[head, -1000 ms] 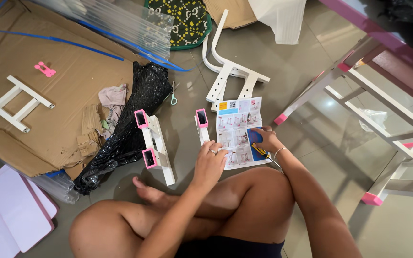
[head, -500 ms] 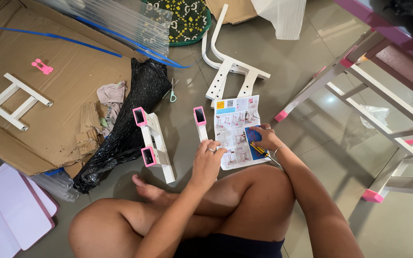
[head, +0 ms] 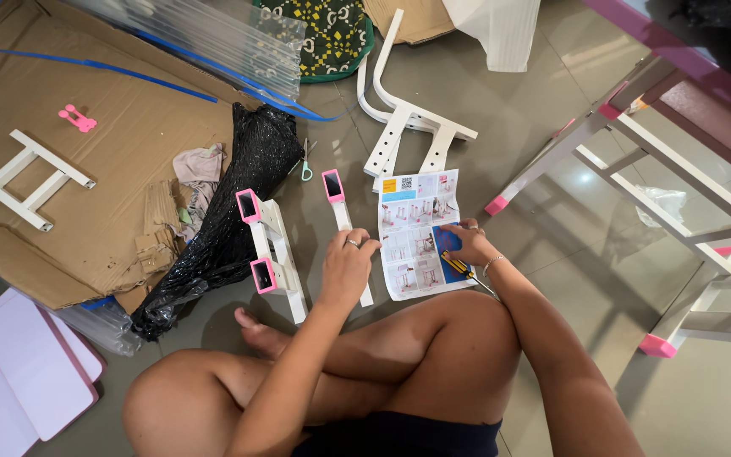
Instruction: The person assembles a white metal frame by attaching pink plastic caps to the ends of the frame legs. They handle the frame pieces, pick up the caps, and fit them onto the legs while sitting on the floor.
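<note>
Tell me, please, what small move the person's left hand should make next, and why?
Probably close the left hand around the white bar with the pink cap and lift it, since that hand already rests on its near end while the right hand pins the instruction sheet.

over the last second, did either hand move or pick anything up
Hardly any change. The left hand still rests on the single white bar with a pink cap, and the right hand stays on the instruction sheet beside the yellow-handled screwdriver. Nothing grasped or released.
</note>
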